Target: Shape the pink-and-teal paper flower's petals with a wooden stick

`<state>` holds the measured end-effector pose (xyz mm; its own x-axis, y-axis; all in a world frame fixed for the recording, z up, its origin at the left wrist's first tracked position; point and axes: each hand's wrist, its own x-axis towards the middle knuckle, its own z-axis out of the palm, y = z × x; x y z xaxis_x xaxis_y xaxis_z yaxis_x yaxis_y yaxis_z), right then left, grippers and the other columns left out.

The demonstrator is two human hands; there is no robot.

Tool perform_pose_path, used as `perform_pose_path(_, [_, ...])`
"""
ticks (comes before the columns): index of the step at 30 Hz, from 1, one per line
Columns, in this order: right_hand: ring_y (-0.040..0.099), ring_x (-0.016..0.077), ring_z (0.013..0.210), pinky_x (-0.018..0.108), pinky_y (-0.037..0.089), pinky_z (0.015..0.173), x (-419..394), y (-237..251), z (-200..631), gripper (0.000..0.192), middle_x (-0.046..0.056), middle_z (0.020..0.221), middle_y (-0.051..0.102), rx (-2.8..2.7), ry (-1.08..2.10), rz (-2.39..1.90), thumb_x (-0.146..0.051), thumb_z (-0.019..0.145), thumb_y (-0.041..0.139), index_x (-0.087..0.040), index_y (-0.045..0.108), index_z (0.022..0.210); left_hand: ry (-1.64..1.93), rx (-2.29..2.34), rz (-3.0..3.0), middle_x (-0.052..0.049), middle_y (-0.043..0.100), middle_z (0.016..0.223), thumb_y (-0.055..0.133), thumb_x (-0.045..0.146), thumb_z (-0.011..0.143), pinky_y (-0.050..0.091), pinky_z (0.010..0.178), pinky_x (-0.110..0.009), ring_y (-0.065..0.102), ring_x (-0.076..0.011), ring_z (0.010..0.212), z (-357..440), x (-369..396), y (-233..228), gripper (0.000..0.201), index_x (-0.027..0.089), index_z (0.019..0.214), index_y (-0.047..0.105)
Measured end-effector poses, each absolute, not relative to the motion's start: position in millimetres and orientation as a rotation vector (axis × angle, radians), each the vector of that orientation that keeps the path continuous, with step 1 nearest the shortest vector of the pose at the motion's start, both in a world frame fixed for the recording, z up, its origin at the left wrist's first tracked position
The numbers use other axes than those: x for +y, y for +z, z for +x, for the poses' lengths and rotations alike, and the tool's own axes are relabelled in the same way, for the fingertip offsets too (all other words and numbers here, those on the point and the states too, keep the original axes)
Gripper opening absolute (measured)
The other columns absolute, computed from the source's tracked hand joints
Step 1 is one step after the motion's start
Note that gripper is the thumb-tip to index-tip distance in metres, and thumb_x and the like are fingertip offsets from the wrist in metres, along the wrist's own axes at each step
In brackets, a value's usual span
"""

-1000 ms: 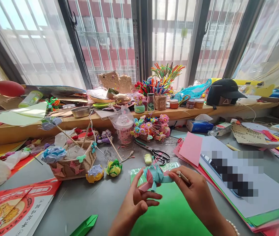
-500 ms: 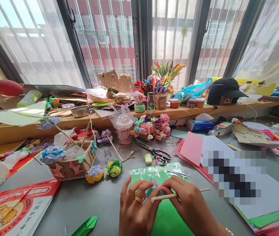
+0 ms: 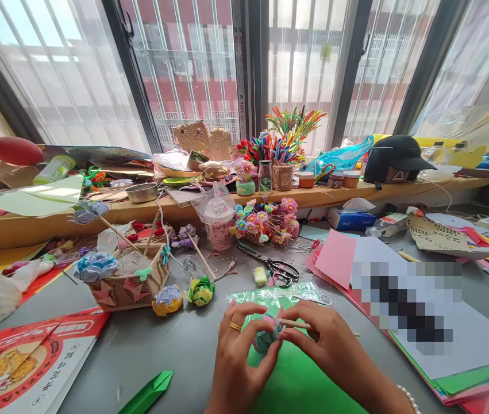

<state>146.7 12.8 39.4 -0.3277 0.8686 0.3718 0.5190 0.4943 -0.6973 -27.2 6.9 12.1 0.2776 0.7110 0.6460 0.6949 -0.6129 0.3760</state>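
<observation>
Curled round a small folded paper flower (image 3: 265, 340), pale blue-green with a bit of pink, is my left hand (image 3: 241, 351), a gold ring on one finger. My right hand (image 3: 322, 333) grips a thin wooden stick (image 3: 295, 324) whose tip points at the paper flower. The stick's tip meets the flower's edge; whether it goes inside I cannot tell. Below both hands lies a green paper sheet (image 3: 308, 379), partly under a clear plastic bag (image 3: 244, 297). A folded green paper piece (image 3: 147, 394) rests to the left.
Black-handled scissors (image 3: 282, 271) and white-handled scissors (image 3: 325, 299) lie beyond the hands. A decorated cardboard box (image 3: 127, 287) and finished paper flowers (image 3: 201, 291) stand at left. Stacked coloured paper (image 3: 434, 322) fills the right. Craft items crowd the wooden ledge (image 3: 184, 214).
The stick's tip has moved up and back from the left thumb to the flower's edge. My left hand has turned, showing more of the paper flower.
</observation>
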Motion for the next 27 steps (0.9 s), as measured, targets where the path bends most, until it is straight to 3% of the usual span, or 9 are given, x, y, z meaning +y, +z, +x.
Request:
perform_pose_path(4, [0.057,0.0133,0.064,0.021,0.040,0.056,15.6,45.5,151.2,0.016,0.000,0.070,0.062,-2.027,0.715,-1.030,-0.025,0.086,0.053,-0.026,0.069,0.085,1.323,1.383,2.185,-0.006,0.060,0.098,0.062,0.021,0.073,0.044,0.082,-0.042,0.053,-0.0253,0.095,-25.5,5.4,13.9,0.005,0.024,0.076,0.062])
perform_pose_path(12, [0.058,0.0139,0.065,0.022,0.040,0.057,15.4,43.6,151.1,0.017,0.001,0.070,0.062,-1.998,0.768,-0.993,-0.022,0.084,0.056,-0.028,0.070,0.091,1.345,1.299,2.053,-0.006,0.061,0.097,0.064,0.024,0.072,0.043,0.083,-0.039,0.054,-0.0252,0.096,-23.8,4.8,14.0,0.004,0.025,0.076,0.065])
perform_pose_path(21, [0.057,0.0147,0.066,0.023,0.040,0.057,15.4,46.1,149.7,0.018,0.002,0.070,0.062,-2.000,0.792,-1.063,-0.027,0.085,0.054,-0.026,0.071,0.091,1.405,1.274,1.984,-0.004,0.060,0.097,0.061,0.024,0.074,0.034,0.092,-0.046,0.050,-0.0261,0.098,-21.8,4.3,8.7,0.005,0.027,0.077,0.064])
perform_pose_path(27, [0.056,0.0136,0.062,0.022,0.039,0.054,13.9,44.6,147.3,0.020,0.002,0.069,0.061,-2.032,0.734,-1.122,-0.016,0.082,0.053,-0.025,0.071,0.088,1.381,1.250,2.072,-0.004,0.060,0.097,0.059,0.025,0.076,0.032,0.094,-0.046,0.050,-0.0255,0.098,-23.8,6.1,8.7,0.007,0.027,0.081,0.064])
